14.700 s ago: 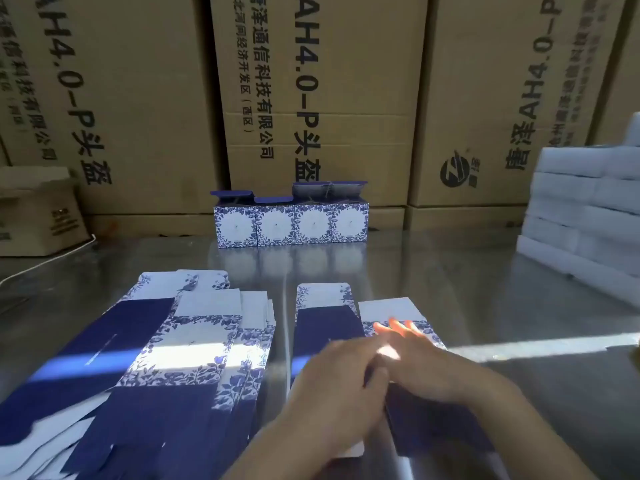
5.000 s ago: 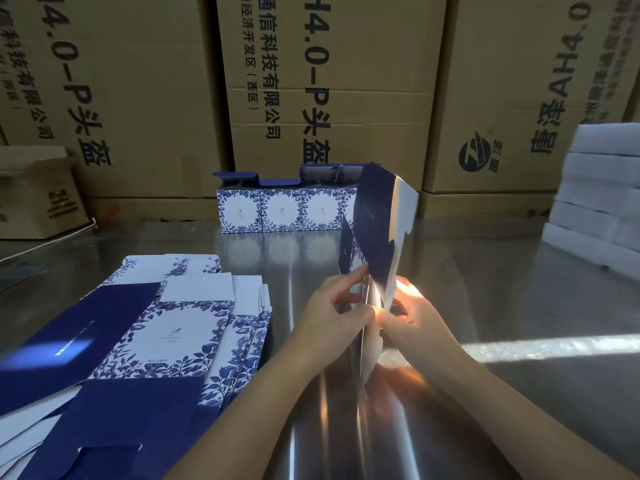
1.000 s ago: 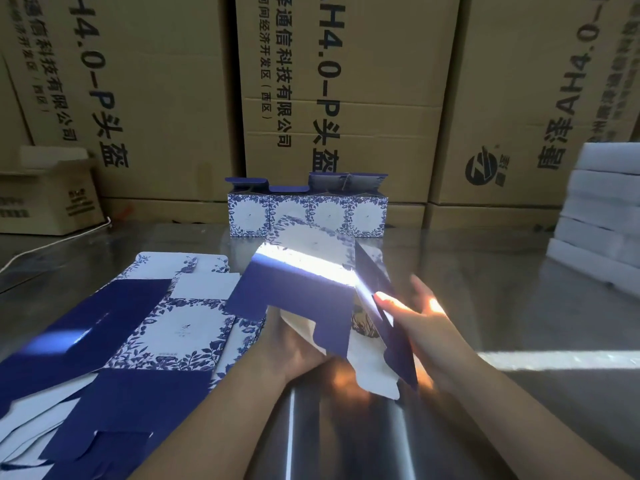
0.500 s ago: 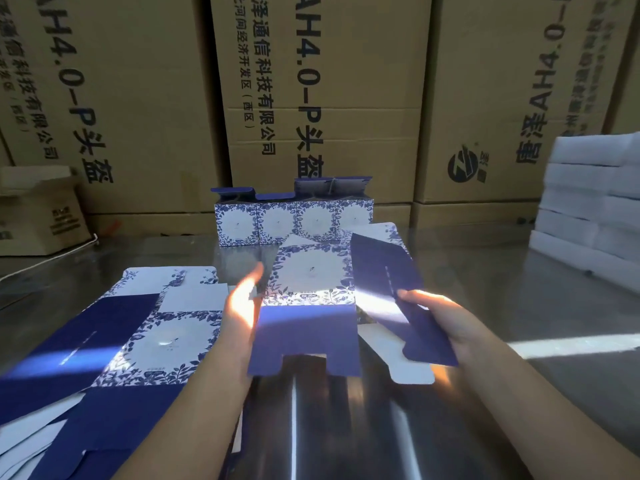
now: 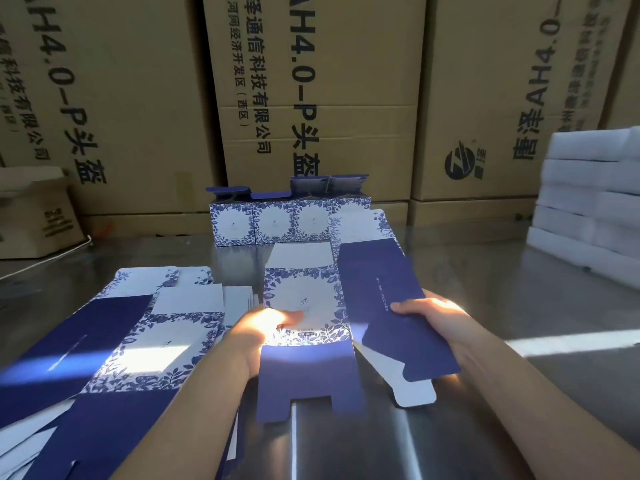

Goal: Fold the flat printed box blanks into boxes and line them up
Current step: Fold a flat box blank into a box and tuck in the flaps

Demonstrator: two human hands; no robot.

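I hold one blue-and-white printed box blank (image 5: 304, 285) spread over the steel table (image 5: 485, 278) in front of me. My left hand (image 5: 259, 327) grips its left edge, thumb on the white floral panel. My right hand (image 5: 440, 323) pinches the dark blue side panel (image 5: 381, 292), which angles off to the right. A stack of flat blanks (image 5: 131, 334) lies to the left of my left arm. Several folded boxes (image 5: 273, 221) stand in a row at the back of the table, some with lids up.
Big brown cartons (image 5: 311, 98) wall off the back of the table. A small carton (image 5: 34, 216) sits at the far left with a white cable beside it. White foam slabs (image 5: 588, 209) are stacked at the right. A sunlit strip crosses the table at the right.
The blank went from crumpled between my hands to spread flat and wide. My left thumb has moved onto the floral panel, and my right hand has drawn the blue panel nearer.
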